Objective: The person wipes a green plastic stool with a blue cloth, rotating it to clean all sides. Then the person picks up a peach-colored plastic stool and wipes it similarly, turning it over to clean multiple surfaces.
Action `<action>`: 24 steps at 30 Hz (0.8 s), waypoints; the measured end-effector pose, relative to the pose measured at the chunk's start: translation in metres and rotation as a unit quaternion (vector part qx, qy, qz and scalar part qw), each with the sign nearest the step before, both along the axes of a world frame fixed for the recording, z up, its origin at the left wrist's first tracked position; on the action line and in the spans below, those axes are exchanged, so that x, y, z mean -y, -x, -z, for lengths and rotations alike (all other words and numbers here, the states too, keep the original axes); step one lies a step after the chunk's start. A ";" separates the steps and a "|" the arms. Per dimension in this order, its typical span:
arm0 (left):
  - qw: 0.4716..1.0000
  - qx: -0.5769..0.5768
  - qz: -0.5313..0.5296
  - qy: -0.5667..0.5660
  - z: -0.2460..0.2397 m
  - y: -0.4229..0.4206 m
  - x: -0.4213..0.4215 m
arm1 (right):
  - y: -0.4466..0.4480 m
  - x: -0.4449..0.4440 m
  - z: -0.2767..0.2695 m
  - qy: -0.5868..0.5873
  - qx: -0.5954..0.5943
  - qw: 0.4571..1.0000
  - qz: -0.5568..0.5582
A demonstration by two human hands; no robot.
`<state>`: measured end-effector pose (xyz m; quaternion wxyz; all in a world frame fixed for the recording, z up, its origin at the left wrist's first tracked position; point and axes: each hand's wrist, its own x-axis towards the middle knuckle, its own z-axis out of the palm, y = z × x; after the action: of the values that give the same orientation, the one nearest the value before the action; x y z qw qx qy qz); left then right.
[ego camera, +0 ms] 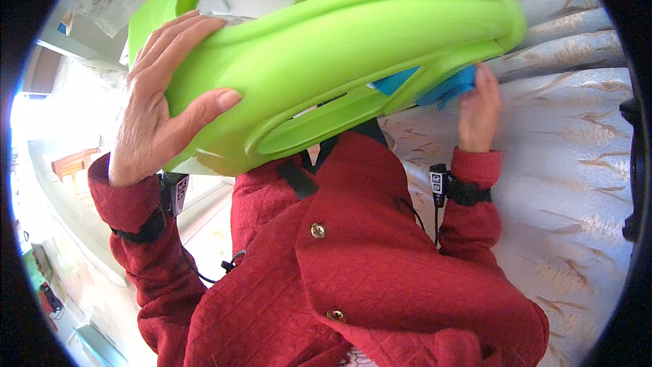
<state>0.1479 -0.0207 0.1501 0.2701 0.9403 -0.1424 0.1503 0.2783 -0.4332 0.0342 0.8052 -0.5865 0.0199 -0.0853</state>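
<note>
A lime-green moulded plastic piece of furniture (pixel 326 56), perhaps a chair or stool, is held tilted in front of my body. It has large openings with rounded rims. My left hand (pixel 163 97) grips its left end, thumb on the near face and fingers spread over the upper edge. At its right underside, my right hand (pixel 479 107) holds a blue cloth (pixel 451 86) against or close to the plastic; exact contact is hidden. Part of the cloth shows through an opening. The right hand is slightly blurred.
Pale patterned fabric (pixel 570 163) hangs in folds close on the right. A small wooden piece of furniture (pixel 76 163) stands to the left, and a teal object (pixel 99 344) lies at lower left. Black straps (pixel 468 194) with small devices and cables circle both forearms.
</note>
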 end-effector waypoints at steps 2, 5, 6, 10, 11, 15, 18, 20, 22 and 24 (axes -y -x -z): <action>1.000 0.001 0.003 0.003 0.000 0.000 -0.001 | 0.007 -0.006 0.024 0.053 -0.037 0.998 -0.015; 1.000 -0.012 -0.001 0.003 0.000 0.001 -0.004 | 0.013 -0.017 0.052 0.135 -0.058 0.989 -0.010; 1.000 -0.027 -0.007 -0.001 0.000 0.002 -0.004 | 0.019 -0.019 0.059 0.087 -0.064 0.994 -0.020; 0.999 -0.043 -0.006 0.000 -0.003 0.002 -0.005 | 0.019 -0.017 0.089 0.138 -0.064 0.988 -0.030; 0.999 -0.044 -0.005 -0.001 -0.004 0.002 -0.005 | 0.017 -0.015 0.099 0.179 -0.051 0.982 -0.038; 1.000 -0.028 -0.004 -0.002 -0.002 0.006 -0.007 | 0.014 0.000 0.138 0.194 -0.075 0.977 -0.040; 1.000 -0.016 -0.005 0.012 0.002 0.010 -0.011 | 0.023 0.011 0.150 0.367 -0.024 0.929 -0.047; 1.000 -0.014 -0.008 0.017 0.006 0.009 -0.013 | 0.027 0.021 0.139 0.361 -0.073 0.929 -0.022; 1.000 -0.009 -0.008 0.013 0.008 0.010 -0.014 | 0.032 0.028 0.116 0.240 -0.107 0.965 -0.016; 1.000 -0.005 -0.011 0.008 0.008 0.009 -0.014 | 0.039 0.029 0.087 -0.003 -0.165 0.986 -0.002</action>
<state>0.1388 -0.0066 0.1418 0.2763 0.9405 -0.1291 0.1495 0.2390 -0.4627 -0.0530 0.7926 -0.5904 0.1519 0.0141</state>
